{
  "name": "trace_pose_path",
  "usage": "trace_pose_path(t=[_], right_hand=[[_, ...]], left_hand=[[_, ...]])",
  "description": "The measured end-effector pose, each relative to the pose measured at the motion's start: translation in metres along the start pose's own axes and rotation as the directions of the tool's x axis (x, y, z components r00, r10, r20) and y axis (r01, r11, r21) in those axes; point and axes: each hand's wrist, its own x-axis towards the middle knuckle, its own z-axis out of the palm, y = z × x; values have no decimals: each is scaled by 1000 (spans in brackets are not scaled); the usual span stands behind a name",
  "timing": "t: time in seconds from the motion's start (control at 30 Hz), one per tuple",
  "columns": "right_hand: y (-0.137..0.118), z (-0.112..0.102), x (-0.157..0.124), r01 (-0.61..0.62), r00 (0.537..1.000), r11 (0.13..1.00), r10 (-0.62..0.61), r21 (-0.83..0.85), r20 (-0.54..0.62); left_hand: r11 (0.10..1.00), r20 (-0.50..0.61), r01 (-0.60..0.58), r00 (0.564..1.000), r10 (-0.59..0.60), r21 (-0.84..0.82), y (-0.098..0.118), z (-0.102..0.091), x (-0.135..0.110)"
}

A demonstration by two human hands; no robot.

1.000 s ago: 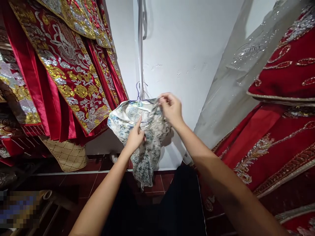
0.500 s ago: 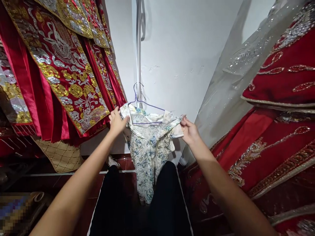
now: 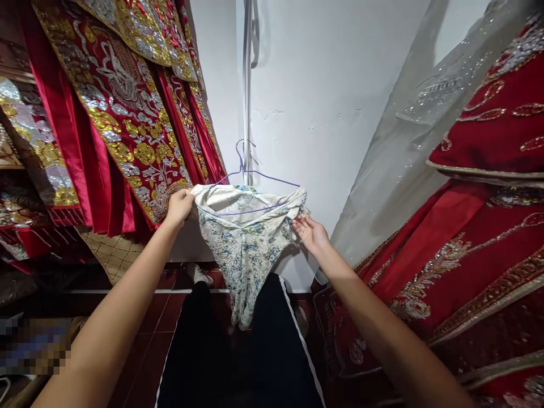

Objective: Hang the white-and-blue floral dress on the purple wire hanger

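A cream dress (image 3: 242, 243) with a blue-green floral pattern hangs on a thin purple hanger (image 3: 272, 177) before me. Its neckline is spread wide, and the lower bar of the hanger shows inside the opening. My left hand (image 3: 181, 207) pinches the dress at its left shoulder and pulls it out sideways. On the other side, my right hand (image 3: 312, 233) has its fingertips on the bunched sleeve fabric, just below the right end of the hanger. The hanger's hook stands upright in front of a metal pole.
Red garments with gold and silver embroidery (image 3: 127, 113) hang close on the left. Beaded red garments (image 3: 488, 136) and a sheer sparkling white fabric (image 3: 391, 141) crowd the right. A metal pole (image 3: 247, 85) runs up the white wall (image 3: 323, 68).
My left hand has moved outward to the left, stretching the neckline wider. My right hand has come slightly inward and lower, and the right shoulder now sits over the hanger's end.
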Motion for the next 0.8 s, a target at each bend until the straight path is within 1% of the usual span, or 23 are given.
trace_pose_path(t=[0.13,0.23,0.3,0.37,0.43,0.5,0.57,0.63,0.7,0.77,0.8], right_hand=[[30,0,-3,96,995,990,-97,-101,-3],[52,-6,-18,161,987,973,-161,-163,11],[64,-11,-30,186,983,961,-182,-204,40],[74,-17,-41,180,984,953,-174,-243,47],[81,-22,-50,159,987,947,-154,-279,40],[84,-23,-57,137,991,934,-125,-329,57],[83,-18,-61,133,989,903,-92,-409,117],[80,-5,-62,160,972,837,-43,-523,229],[77,16,-61,197,938,771,30,-606,344],[76,43,-60,215,893,737,116,-641,434],[76,57,-59,220,865,730,162,-647,476]], left_hand=[[973,-77,118,988,-136,-198,-3,-20,-8],[917,-74,213,965,-251,-338,-10,-25,-20],[864,-37,294,941,-338,-408,-18,-22,-32],[804,22,383,907,-420,-454,-28,-15,-47],[740,109,475,867,-486,-476,-36,-5,-66],[674,225,561,822,-524,-480,-39,7,-86],[622,335,618,785,-521,-481,-35,19,-104],[592,408,635,773,-486,-496,-23,30,-119],[587,477,628,775,-414,-511,-4,42,-134],[608,568,614,765,-303,-503,19,53,-147],[627,616,600,753,-232,-497,32,58,-155]])
